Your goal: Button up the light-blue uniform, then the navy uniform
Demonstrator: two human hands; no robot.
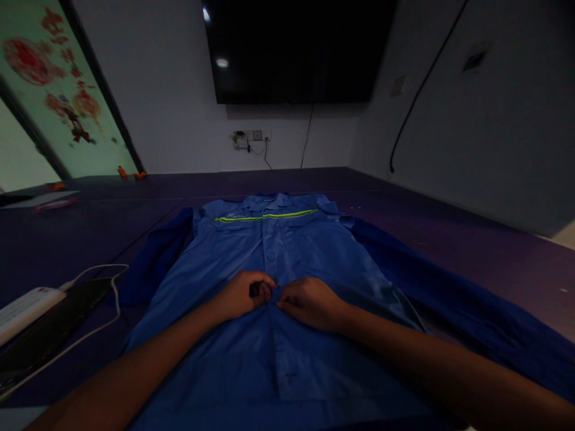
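Note:
A blue work jacket (314,251) lies spread out front side up, its collar at the far end and a yellow-green stripe (287,214) across the chest. Its darker blue sleeves reach out to both sides. At the middle of the front placket, my left hand (248,292) pinches the cloth. Close beside it, my right hand (309,301) grips the same placket, its fingertips almost meeting the left ones. Whatever button sits between the fingers is hidden. Below the hands the placket edges hang loose, with a buttonhole (291,375) near the hem.
A white power strip (29,311) with a white cable lies at the left on a dark flat object (58,326). Purple matting (449,233) covers the surface. A large black screen (300,54) hangs on the far wall, above sockets (257,136). Small orange objects (130,173) lie far left.

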